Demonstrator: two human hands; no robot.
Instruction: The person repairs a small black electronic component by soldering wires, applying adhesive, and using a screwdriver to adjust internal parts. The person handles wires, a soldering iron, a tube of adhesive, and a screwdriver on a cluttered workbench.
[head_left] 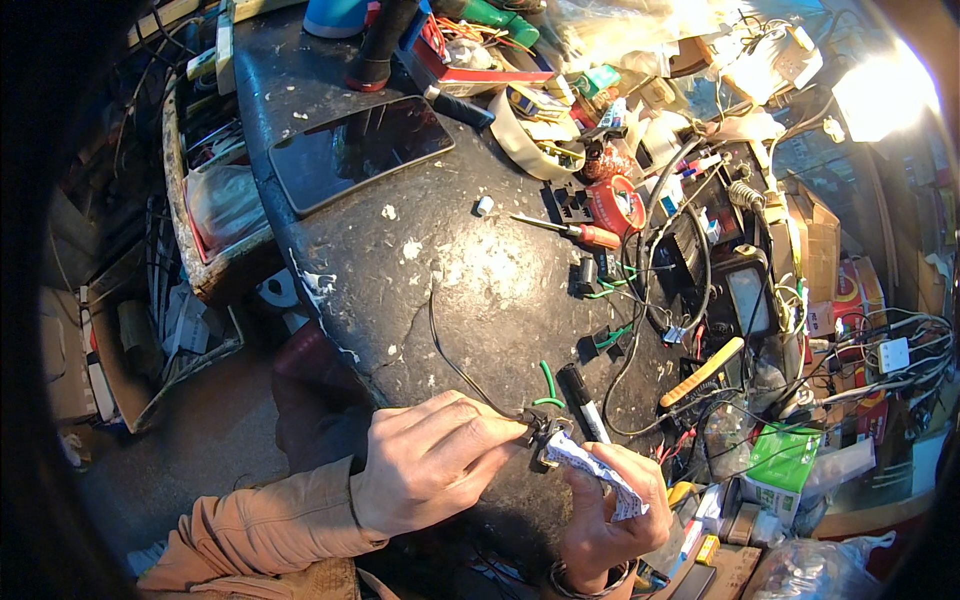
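Note:
My left hand (435,465) is closed, with thumb and fingertips pinching a small black part (545,432) near the bench's front edge. A thin dark wire (445,355) runs from beside those fingers up onto the bench top. Just to the right, my right hand (622,515) is closed around a crumpled white piece with blue print (590,465), which looks like paper or a wrapper. Its far end meets the black part. Whether the two are joined, I cannot tell. Beyond my hands lie a black-and-white marker (583,400) and green wire pieces (547,382).
On the dark, worn bench (380,260) lies a black phone or tablet (360,150). A red-handled screwdriver (575,232), a roll of red tape (617,205), an orange knife-like handle (702,371) and tangled cables crowd the right. A bright lamp (885,95) shines there. An open drawer (215,255) stands left.

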